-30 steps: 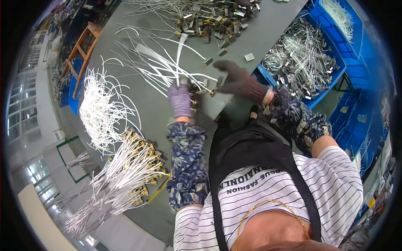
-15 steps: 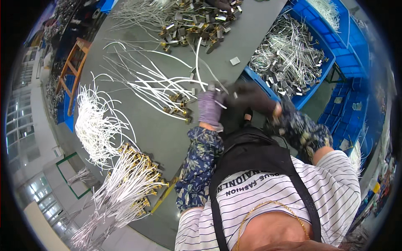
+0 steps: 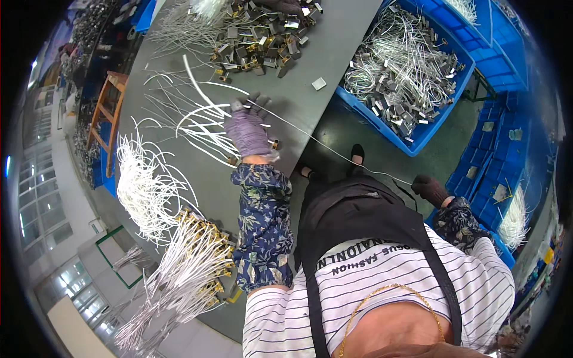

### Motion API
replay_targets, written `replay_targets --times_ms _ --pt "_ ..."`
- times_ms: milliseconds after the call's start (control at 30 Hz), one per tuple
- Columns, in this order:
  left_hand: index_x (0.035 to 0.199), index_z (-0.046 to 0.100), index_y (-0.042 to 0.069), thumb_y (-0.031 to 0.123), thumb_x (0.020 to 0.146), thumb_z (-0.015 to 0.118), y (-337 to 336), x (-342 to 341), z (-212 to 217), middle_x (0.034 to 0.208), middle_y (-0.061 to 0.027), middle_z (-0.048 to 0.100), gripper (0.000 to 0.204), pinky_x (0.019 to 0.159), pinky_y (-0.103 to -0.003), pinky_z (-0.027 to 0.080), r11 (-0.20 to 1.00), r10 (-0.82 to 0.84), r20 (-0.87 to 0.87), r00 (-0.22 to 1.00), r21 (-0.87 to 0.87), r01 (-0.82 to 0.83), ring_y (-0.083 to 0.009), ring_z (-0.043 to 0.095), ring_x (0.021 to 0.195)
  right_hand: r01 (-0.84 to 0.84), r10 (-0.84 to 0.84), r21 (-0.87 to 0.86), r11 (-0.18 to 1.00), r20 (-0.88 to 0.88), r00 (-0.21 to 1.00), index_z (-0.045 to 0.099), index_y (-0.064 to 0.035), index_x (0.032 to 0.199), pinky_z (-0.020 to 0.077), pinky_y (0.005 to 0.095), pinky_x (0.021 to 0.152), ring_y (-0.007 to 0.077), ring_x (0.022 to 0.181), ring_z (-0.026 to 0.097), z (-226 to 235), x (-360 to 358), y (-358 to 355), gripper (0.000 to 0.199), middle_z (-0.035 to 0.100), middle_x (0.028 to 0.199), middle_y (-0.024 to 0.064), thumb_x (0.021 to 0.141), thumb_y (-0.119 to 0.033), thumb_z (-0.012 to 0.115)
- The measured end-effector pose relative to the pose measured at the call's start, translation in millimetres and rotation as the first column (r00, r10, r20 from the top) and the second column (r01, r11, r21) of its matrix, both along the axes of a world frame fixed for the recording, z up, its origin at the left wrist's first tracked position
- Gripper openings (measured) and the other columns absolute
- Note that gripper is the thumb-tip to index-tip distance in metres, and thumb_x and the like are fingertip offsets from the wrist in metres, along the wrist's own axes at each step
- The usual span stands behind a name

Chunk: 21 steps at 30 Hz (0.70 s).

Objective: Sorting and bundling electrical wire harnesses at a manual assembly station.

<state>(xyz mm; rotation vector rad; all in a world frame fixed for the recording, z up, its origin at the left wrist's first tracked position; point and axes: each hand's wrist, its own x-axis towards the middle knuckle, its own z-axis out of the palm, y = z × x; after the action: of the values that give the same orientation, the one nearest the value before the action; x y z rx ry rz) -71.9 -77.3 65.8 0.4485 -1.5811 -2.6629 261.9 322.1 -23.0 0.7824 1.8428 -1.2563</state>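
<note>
Left hand (image 3: 248, 132) in a purple knit glove lay on the grey table (image 3: 179, 179) near its front edge, fingers spread loosely over the loose white wires (image 3: 200, 116), fingertips pressing one end of a single white wire (image 3: 334, 152). That wire ran taut off the table's front edge and across the gap to the right hand (image 3: 431, 190), dark-gloved, held low beside the hip; its fingers looked curled around the wire end, though the exact pinch could not be told.

Handling, as a judgement: the wire looked thin, light, springy and plastic-coated, so probably slick through knit gloves. It held curves when loose and would likely tangle with neighbours. Best taken near an end, by the small metal terminal where there is one, not mid-span.

Materials and shapes:
- Loose white wires fanned in arcs just beyond the left hand
- White wire bunch (image 3: 146, 185) curled densely toward the table's left edge
- Wires with brass-coloured terminals (image 3: 194, 250) bundled at the near left corner, ends stiff and shiny
- Metal clip pile (image 3: 262, 33) at the far edge, small boxy silver and brass pieces, hard with sharp edges
- Blue plastic crate (image 3: 444, 113) right of the table, full of grey wires tangled with metal pieces
- Small square metal piece (image 3: 319, 83) alone near the table's right edge
</note>
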Motion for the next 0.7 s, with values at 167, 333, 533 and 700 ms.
replay_targets --times_ms 167,333,533,700 --pt "0.111 0.048 -0.002 0.034 0.098 0.057 -7.9 -15.5 32.2 0.108 -0.0269 0.063 0.039 0.081 -0.053 0.059 0.994 0.049 -0.046 0.998 -0.098 -0.053 -0.0400 0.065 0.093 -0.039 0.041 0.038 0.998 -0.042 0.998 0.066 -0.0044 0.087 0.0424 0.0296 0.056 0.0119 0.063 0.052 1.9 -19.5 -0.6 0.019 0.061 0.072 0.0023 0.083 -0.023 0.064" --pt "0.109 0.048 -0.002 0.033 0.099 0.055 1.9 -9.5 38.4 0.100 -0.0243 0.064 0.038 0.068 -0.047 0.061 0.990 0.011 -0.019 1.000 -0.142 -0.014 -0.0343 0.068 0.081 -0.015 0.018 0.029 0.999 -0.081 0.997 0.067 -0.0024 0.086 0.0428 0.0318 0.057 0.0138 0.063 0.054 15.6 -21.3 2.7 0.020 0.061 0.072 0.0048 0.082 -0.022 0.065" --pt "0.109 0.050 -0.002 0.030 0.098 0.058 4.9 2.4 19.0 0.093 -0.0239 0.066 0.034 0.064 -0.045 0.061 0.994 -0.018 0.055 0.998 -0.108 0.024 -0.0343 0.069 0.075 0.003 -0.001 0.035 0.999 -0.057 0.998 0.067 -0.0022 0.086 0.0426 0.0315 0.056 0.0137 0.063 0.054 8.2 -16.4 9.0 0.020 0.061 0.072 0.0049 0.082 -0.021 0.066" --pt "0.108 0.052 -0.003 0.029 0.098 0.057 -22.7 3.5 7.3 0.096 -0.0250 0.066 0.034 0.071 -0.047 0.061 0.982 -0.004 0.054 0.999 -0.186 0.014 -0.0352 0.068 0.079 0.065 -0.065 -0.032 0.997 -0.017 0.998 0.066 -0.0031 0.084 0.0421 0.0296 0.056 0.0121 0.062 0.052 16.8 -18.9 5.4 0.017 0.060 0.071 0.0026 0.082 -0.020 0.067"
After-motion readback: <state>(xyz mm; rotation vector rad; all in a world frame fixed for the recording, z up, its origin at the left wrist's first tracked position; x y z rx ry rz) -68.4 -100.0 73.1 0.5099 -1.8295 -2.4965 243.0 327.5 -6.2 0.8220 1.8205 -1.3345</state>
